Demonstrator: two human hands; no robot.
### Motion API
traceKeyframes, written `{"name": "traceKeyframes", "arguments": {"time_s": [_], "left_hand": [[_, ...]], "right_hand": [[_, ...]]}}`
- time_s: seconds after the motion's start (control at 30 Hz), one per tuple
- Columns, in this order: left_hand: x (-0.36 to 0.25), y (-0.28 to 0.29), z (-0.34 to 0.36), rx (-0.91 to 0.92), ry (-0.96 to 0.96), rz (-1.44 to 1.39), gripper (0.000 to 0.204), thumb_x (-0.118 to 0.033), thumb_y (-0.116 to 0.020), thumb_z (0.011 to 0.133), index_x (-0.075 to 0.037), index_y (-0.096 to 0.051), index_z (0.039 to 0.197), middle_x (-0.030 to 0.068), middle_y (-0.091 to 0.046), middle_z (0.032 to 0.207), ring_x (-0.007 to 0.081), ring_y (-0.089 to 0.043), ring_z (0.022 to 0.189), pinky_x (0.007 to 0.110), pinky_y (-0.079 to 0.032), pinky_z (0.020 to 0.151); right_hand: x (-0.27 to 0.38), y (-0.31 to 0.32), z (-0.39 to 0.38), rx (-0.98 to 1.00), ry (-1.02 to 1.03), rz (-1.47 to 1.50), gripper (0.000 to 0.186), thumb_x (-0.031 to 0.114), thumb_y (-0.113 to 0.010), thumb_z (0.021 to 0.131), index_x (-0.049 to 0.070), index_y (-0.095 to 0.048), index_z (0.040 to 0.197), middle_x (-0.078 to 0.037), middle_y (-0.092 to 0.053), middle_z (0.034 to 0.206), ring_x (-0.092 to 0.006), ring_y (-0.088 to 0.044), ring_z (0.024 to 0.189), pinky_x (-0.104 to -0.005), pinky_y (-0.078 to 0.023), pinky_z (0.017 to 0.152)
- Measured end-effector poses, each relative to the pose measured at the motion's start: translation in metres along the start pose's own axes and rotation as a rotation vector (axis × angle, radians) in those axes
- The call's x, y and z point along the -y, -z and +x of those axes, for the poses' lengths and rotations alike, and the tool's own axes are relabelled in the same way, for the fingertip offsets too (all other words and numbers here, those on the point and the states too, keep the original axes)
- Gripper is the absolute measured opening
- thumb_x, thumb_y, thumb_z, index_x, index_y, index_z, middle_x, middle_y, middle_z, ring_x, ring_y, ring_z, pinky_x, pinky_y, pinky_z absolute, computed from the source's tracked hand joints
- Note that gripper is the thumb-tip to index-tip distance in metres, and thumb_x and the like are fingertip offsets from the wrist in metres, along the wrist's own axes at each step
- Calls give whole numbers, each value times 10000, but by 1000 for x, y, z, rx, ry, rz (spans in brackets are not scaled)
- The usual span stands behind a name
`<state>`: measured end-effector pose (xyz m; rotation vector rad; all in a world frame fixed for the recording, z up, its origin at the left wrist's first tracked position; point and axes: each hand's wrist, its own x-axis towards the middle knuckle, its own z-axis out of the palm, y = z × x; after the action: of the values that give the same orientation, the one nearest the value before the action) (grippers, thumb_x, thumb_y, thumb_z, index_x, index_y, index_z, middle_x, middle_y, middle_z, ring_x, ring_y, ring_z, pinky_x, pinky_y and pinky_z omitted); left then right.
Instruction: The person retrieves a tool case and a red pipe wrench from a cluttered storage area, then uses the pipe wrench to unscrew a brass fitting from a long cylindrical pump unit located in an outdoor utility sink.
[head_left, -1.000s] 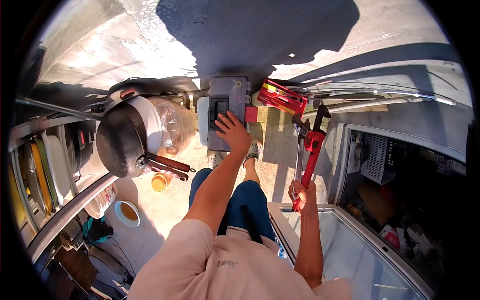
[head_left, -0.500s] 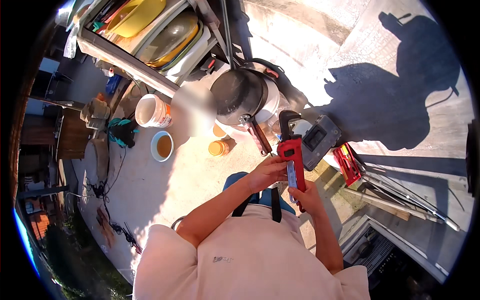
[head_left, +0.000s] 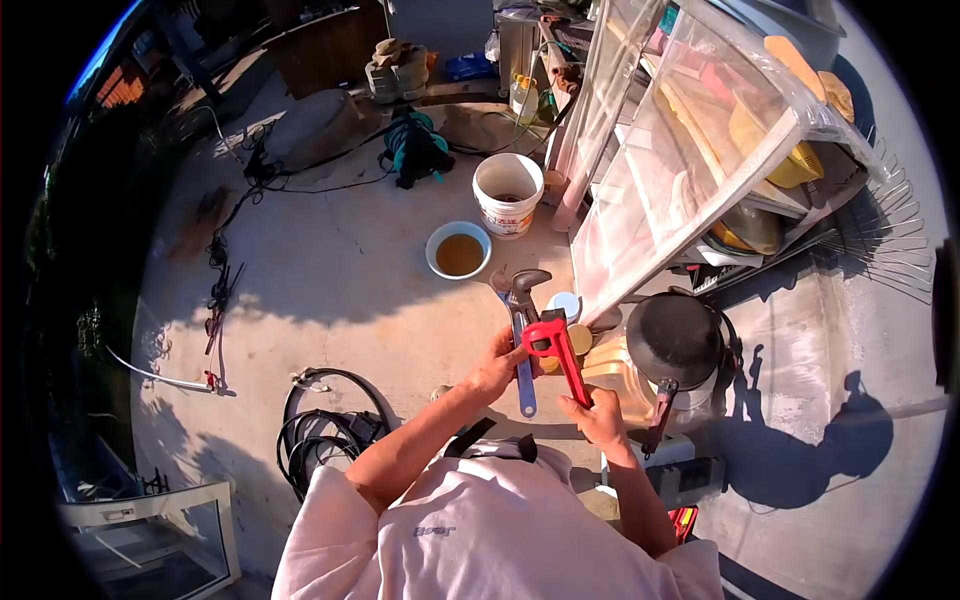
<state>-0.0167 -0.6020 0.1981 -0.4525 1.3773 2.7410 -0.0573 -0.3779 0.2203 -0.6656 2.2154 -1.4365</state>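
My left hand [head_left: 494, 370] is wrapped round a blue-handled adjustable wrench [head_left: 527, 388], its metal jaw pointing away from me. In my right hand [head_left: 600, 416] is the lower handle of a red pipe wrench [head_left: 571, 368]. The pipe wrench leans toward the left, and its dark hooked jaw [head_left: 524, 283] lies beside the adjustable wrench's head. Both tools are held close together in front of my body. The fingers of my left hand are partly hidden behind the tools.
Ahead stand a bowl [head_left: 432, 238] of brown liquid and a white bucket [head_left: 508, 214]. A plastic-covered shelf [head_left: 690, 235] and black pan [head_left: 675, 342] are on the right. Black coiled hose [head_left: 290, 440] lies left, near a framed glass pane [head_left: 233, 530]. Cables cross the ground beyond.
The view has turned left, so the shelf, pan and bucket now appear farther right. The two wrenches, earlier overlapping, are now spread apart at their handles, one in each hand.
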Motion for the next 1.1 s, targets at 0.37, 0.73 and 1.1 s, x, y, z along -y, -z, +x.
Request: {"name": "traceKeyframes", "arguments": {"time_s": [0.37, 0.73, 1.1], "left_hand": [[-203, 395, -64, -664, 109, 592, 102, -76, -492, 925, -53, -466, 829, 47, -518, 637, 117, -450, 436, 281, -336, 391], [-121, 518, -196, -1330, 827, 79, 293, -226, -511, 871, -33, -522, 651, 107, -485, 486, 219, -482, 399, 359, -376, 355], [-283, 689, 3, -765, 1041, 409, 364, -311, -485, 933, -67, -507, 664, 72, -481, 492, 181, -461, 369, 327, -331, 338]], "right_hand": [[63, -118, 229, 129, -243, 100, 339, 341, -713, 847, 37, -622, 729, -6, -563, 559, -78, -511, 445, -255, -383, 402], [55, -184, 482, 50, -455, 80, 319, 301, -723, 830, 46, -578, 706, 0, -525, 560, -93, -491, 435, -260, -384, 388], [54, -268, 611, -157, -692, 153, 298, 273, -699, 862, 52, -573, 707, -11, -521, 546, -105, -496, 424, -269, -387, 390]]}}
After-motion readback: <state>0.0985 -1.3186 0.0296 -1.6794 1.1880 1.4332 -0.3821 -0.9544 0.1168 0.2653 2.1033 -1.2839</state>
